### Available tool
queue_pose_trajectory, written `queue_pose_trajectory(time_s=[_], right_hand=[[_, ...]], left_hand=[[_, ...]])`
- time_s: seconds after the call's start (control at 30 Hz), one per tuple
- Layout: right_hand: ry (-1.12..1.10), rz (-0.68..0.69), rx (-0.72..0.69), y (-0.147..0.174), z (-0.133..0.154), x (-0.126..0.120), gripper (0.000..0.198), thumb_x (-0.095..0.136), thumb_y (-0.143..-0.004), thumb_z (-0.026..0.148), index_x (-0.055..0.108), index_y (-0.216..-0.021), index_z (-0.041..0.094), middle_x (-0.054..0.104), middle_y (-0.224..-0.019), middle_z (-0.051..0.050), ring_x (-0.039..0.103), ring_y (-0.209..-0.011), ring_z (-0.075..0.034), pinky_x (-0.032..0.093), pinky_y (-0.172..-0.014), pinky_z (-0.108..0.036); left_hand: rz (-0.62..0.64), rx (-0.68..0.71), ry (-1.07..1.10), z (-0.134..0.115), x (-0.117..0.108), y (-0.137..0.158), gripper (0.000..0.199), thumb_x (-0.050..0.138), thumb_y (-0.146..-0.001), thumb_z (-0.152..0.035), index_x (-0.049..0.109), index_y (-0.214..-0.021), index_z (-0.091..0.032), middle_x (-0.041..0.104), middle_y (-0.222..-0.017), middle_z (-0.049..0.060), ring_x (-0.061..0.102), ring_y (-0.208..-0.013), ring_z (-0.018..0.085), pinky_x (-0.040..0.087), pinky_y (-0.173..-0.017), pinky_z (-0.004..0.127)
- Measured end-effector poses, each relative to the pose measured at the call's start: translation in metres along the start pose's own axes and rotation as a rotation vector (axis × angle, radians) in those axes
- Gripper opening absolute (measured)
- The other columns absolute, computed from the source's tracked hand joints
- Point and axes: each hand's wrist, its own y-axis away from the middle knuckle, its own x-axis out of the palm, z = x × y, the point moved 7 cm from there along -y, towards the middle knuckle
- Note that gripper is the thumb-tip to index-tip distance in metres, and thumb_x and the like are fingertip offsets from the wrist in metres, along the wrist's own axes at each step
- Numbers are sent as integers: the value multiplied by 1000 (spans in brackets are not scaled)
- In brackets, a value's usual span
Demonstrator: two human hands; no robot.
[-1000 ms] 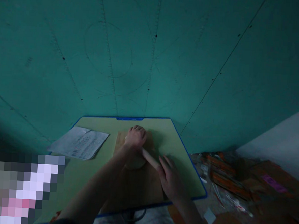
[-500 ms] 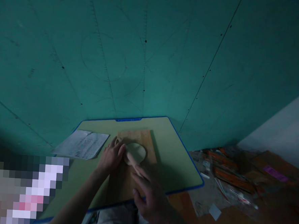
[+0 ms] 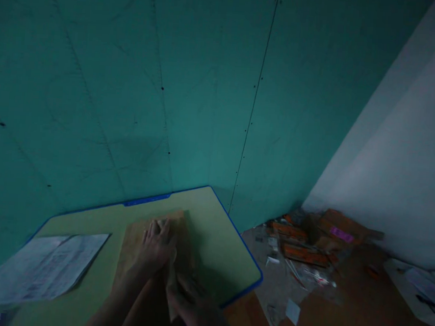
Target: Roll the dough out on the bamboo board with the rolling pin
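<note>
A wooden board lies on a pale green table with a blue rim. My left hand rests palm down over it, fingers a little apart. Beneath that hand is a round, flat, pale sheet of dough, nearly all hidden; a pale edge shows beside the palm. My right hand, dark and slightly blurred, is closed around a wooden rolling pin at the board's near right side. The pin's far end points away from me, close to the left hand.
Printed paper sheets lie on the table to the left. A green wall stands right behind it. On the floor to the right are a cardboard box, orange pieces, plastic scraps and a white card.
The view has swung right. My left hand has gone from the rolling pin's far end to lying over the dough. My right hand has drawn the pin toward me.
</note>
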Motion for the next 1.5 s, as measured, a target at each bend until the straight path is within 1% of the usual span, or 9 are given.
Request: queue_pose_trajectory(time_s=[0.13, 0.3, 0.5, 0.63, 0.77, 0.97, 1.1, 1.3, 1.5], right_hand=[[237, -203, -65, 13, -37, 38, 59, 62, -92, 36, 44, -147, 31, 72, -124, -7, 65, -119, -29, 52, -104, -46], [353, -337, -134, 20, -48, 54, 60, 56, -92, 21, 43, -149, 33, 76, -116, -7, 72, -105, -29, 54, -101, -48], [189, -111, -29, 12, -7, 33, 84, 67, -83, 22, 28, -158, 26, 55, -146, -17, 54, -132, -37, 47, -107, -57], [46, 5, 97, 0, 30, 9, 65, 68, -83, 31, 50, -145, 24, 21, -165, -15, 23, -150, -39, 29, -118, -61], [-77, 130, -4, -19, 59, 9, 48, 63, -88, 29, 58, -134, 17, 23, -165, -14, 20, -152, -31, 27, -122, -50], [-137, 126, -125, -31, 80, 21, 45, 62, -88, 26, 58, -133, 19, 31, -163, -12, 16, -153, -29, 25, -123, -48], [-224, -12, -80, -27, 71, 9, 45, 58, -84, 17, 59, -129, 21, 41, -156, -12, 40, -144, -25, 40, -116, -40], [-146, -355, 44, -9, 8, -41, 29, 46, -91, 17, 64, -113, 20, 55, -138, -15, 54, -130, -25, 51, -105, -41], [-57, -384, 83, -1, -27, -76, 25, 47, -92, 20, 68, -107, 21, 59, -130, -14, 58, -125, -25, 54, -102, -41]], left_hand=[[184, -123, -65, -32, 0, -16, 51, 47, -89, -31, 57, -135, -11, 40, -153, 29, 38, -144, 42, 35, -109, 61], [285, -97, -77, -58, -12, -16, 54, 45, -92, -28, 50, -144, -13, 24, -162, 24, 28, -149, 39, 28, -115, 62], [237, -195, -13, -17, -31, 7, 51, 40, -97, -29, 49, -146, -18, 37, -157, 24, 31, -148, 39, 32, -111, 64], [206, -257, 6, 24, -40, 34, 47, 34, -100, -25, 52, -143, -26, 40, -157, 19, 34, -147, 36, 36, -111, 59], [52, -234, 45, 50, -45, 70, 47, 37, -97, -21, 51, -142, -21, 50, -149, 20, 42, -143, 32, 43, -108, 50], [-68, -198, 217, 52, -43, 108, 32, 33, -99, -26, 60, -115, -21, 68, -116, 10, 65, -113, 23, 51, -100, 43], [-72, -139, 250, 39, -46, 103, 31, 32, -98, -26, 61, -108, -20, 68, -111, 12, 64, -109, 25, 54, -97, 43], [31, -40, 223, -4, -44, 76, 50, 43, -93, -20, 45, -143, -18, 54, -145, 15, 47, -137, 28, 38, -114, 49], [172, 48, 127, -54, -45, 68, 66, 45, -79, -5, 45, -144, -15, 27, -164, 16, 28, -150, 28, 32, -118, 46]])
